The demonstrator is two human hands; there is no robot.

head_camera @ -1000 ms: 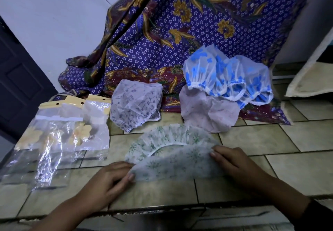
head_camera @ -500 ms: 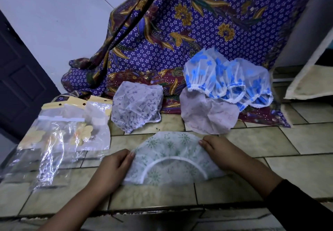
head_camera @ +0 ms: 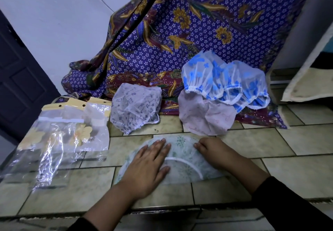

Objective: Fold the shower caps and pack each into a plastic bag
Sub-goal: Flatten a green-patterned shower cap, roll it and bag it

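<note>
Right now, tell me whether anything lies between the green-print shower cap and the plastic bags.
Nothing visible does: only bare tile lies between the green-print shower cap and the plastic bags to its left.

Green cap [head_camera: 182, 152], folded into a half-moon, lies flat at near centre. Grey cap [head_camera: 135, 108], pink cap [head_camera: 203, 118] and blue caps [head_camera: 222, 79] sit crumpled farther back. Clear bags [head_camera: 63, 137] lie left.
</note>
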